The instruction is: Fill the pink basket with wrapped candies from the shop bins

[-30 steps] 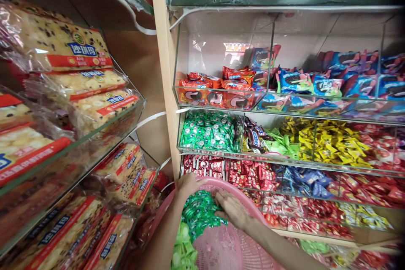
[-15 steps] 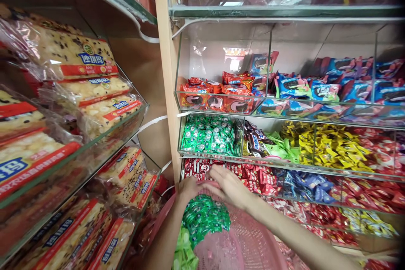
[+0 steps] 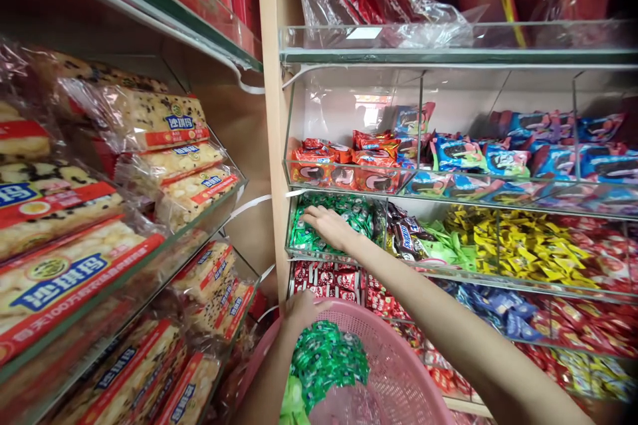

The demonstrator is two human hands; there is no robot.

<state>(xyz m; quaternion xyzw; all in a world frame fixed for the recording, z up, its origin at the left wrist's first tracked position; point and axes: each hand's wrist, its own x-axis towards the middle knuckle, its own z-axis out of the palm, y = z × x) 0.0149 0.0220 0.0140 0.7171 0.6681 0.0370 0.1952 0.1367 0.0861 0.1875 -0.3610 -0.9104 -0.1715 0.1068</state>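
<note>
My left hand (image 3: 300, 310) is closed on the far rim of a pink plastic basket (image 3: 413, 358). Inside the basket lie a heap of green-wrapped candies (image 3: 329, 362) and, at its near left, some light green packets (image 3: 294, 402). Higher up, my right hand (image 3: 329, 226) rests palm down on green-wrapped candies (image 3: 361, 209) in a clear shelf bin. Its fingers are stretched forward over the wrappers, and nothing shows held in them; the undersides of the fingers are hidden.
Chocolate bars (image 3: 405, 236), yellow-wrapped candies (image 3: 528, 239) and blue-wrapped candies (image 3: 503, 309) fill neighbouring bins. Red packets (image 3: 326, 279) lie below the green bin. A wooden post (image 3: 273, 113) divides these shelves from packaged pastries (image 3: 169, 119) on the left. Glass edges front the shelves.
My right hand has left the basket's rim and moved up onto the green candies in the bin. My left hand stays on the rim. The view has tilted up slightly.
</note>
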